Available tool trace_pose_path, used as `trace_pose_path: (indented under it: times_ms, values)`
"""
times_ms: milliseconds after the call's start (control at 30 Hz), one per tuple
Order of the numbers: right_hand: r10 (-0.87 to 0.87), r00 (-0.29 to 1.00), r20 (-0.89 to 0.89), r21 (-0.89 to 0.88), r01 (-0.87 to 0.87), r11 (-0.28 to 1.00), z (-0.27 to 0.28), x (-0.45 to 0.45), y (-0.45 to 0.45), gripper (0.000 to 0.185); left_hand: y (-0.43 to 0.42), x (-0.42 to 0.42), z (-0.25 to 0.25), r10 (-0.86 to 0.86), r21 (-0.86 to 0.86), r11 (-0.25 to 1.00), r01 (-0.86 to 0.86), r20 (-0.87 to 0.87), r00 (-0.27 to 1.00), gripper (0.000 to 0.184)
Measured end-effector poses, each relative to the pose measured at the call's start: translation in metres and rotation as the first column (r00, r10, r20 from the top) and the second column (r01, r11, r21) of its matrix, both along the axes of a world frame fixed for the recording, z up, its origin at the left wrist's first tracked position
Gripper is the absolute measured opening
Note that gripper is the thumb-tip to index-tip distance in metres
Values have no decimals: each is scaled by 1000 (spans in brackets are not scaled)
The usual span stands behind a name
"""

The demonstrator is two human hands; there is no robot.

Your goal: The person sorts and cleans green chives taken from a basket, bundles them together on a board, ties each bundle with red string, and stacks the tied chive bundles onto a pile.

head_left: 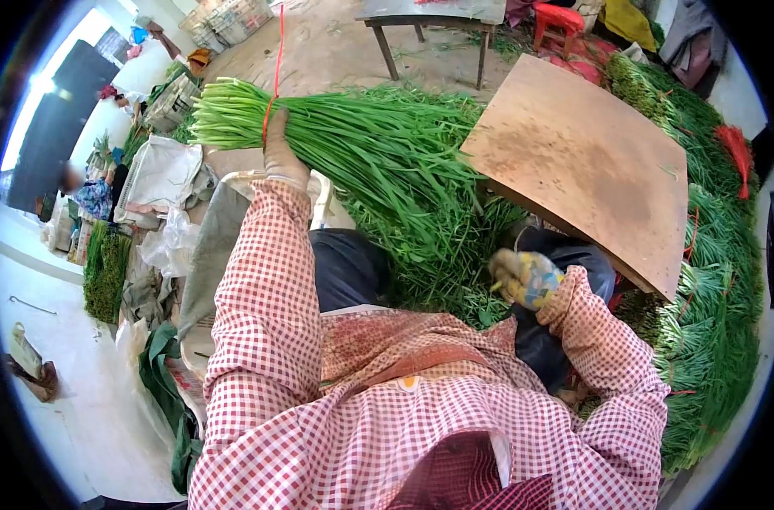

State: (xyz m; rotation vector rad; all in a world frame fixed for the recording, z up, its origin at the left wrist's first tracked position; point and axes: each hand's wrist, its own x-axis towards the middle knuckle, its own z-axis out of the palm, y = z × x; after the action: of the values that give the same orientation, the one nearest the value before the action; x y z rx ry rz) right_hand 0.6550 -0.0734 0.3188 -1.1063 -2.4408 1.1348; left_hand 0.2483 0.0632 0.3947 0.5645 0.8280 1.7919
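My left hand (pixel 282 151), in a dirty glove, is closed around a large bunch of garlic chives (pixel 370 140). The pale cut ends point left, and the green leaves fan out to the right. A red tie (pixel 268 119) circles the bunch beside my thumb, its long tail standing straight up. My right hand (pixel 523 276), in a patterned yellow-and-blue glove, is above my right thigh with its fingers curled. A small yellowish bit shows at its fingertips; I cannot make out what it is. Loose green leaves (pixel 429 285) lie in a heap between my knees.
A tilted wooden board (pixel 591 161) stands at front right. Beyond it, tied chive bunches (pixel 701 289) are stacked along the right, with red ties (pixel 733 157) on top. A white-rimmed basket (pixel 196 340) is at my left. A low table (pixel 429 12) stands ahead; another person (pixel 94 195) is far left.
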Motion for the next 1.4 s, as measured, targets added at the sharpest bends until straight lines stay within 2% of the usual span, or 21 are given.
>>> trace_pose_path:
  times_ms: [133, 200, 333, 400, 467, 567, 600, 633, 733, 800, 867, 967, 1000, 1067, 1133, 1167, 1233, 1267, 1333, 1367, 1400]
  values:
    - [-180, 928, -325, 309, 284, 908, 47, -50, 36, 38, -16, 27, 8, 34, -42, 998, -40, -127, 991, 44]
    - [-297, 938, -177, 309, 340, 888, 84, -78, 50, 46, -29, 49, 14, 32, -35, 999, -37, -138, 990, 46]
    - [-340, 914, -223, 307, 397, 865, 98, -118, 64, 48, -52, 79, 17, -203, -40, 979, 199, -147, 968, 45]
    - [-178, 920, -350, 539, 353, 765, 78, -132, 71, 44, -57, 89, 15, -272, -23, 962, 271, -111, 956, 43]
    - [-179, 976, 123, 462, 103, 881, 57, -135, 71, 23, -53, 90, 6, -149, -106, 987, 123, -300, 942, 41]
    - [212, 743, 634, 141, -382, 913, -4, -87, 45, 58, -54, 83, -1, -44, -8, 999, 45, -398, 916, 40]
    - [310, 645, 698, -130, -311, 941, 41, -72, 27, 66, -50, 79, -4, -7, 43, 999, 33, -500, 866, 40]
    - [301, 640, 707, -121, -310, 943, 55, -63, 27, 66, -55, 79, -1, -70, 25, 996, 89, -433, 898, 41]
    - [-207, 897, 389, 313, 83, 946, 97, -49, 17, 73, -64, 89, -6, -156, 38, 980, 196, -467, 871, 38]
    - [-162, 957, -239, 649, 282, 707, 106, -39, 34, 82, -63, 101, -13, -223, 34, 962, 271, -477, 850, 49]
    - [55, 883, -467, 826, 413, 384, 143, -43, 41, 85, -69, 119, -16, -447, 147, 849, 507, -309, 839, 51]
    - [136, 866, -481, 860, 436, 265, 174, -52, 42, 83, -65, 137, -45, -778, 354, 625, 696, 208, 592, 54]
    - [132, 896, -424, 871, 364, 331, 178, -55, 42, 79, -62, 142, -54, -779, 380, 578, 722, 521, 349, 54]
    - [119, 951, -286, 828, 183, 530, 183, -59, 42, 68, -61, 156, -58, -254, 340, 627, 701, 940, -228, 54]
    - [-6, 969, -246, 828, 213, 519, 173, -52, 59, 55, -75, 162, -55, -624, 461, 547, 698, 781, -26, 54]
    - [-41, 769, -637, 428, 398, 812, 162, -44, 83, 49, -79, 165, -50, -719, 356, 551, 755, 661, 213, 54]
    - [-222, 523, -823, 126, 549, 827, 176, -22, 91, 42, -84, 167, -40, -754, 175, 603, 778, 445, 483, 53]
    - [-230, 601, -765, 343, 683, 645, 194, -4, 83, 40, -82, 167, -34, -752, 139, 616, 776, 397, 526, 54]
    - [-250, 686, -683, 461, 671, 581, 177, 39, 83, 43, -75, 162, -17, -697, 95, 685, 723, 376, 611, 56]
    - [-263, 729, -632, 403, 598, 693, 154, 53, 86, 47, -71, 161, -8, -663, 59, 733, 677, 285, 693, 58]
    - [-279, 768, -577, 331, 532, 779, 126, 66, 86, 51, -68, 166, 1, -577, 4, 815, 579, -84, 812, 60]
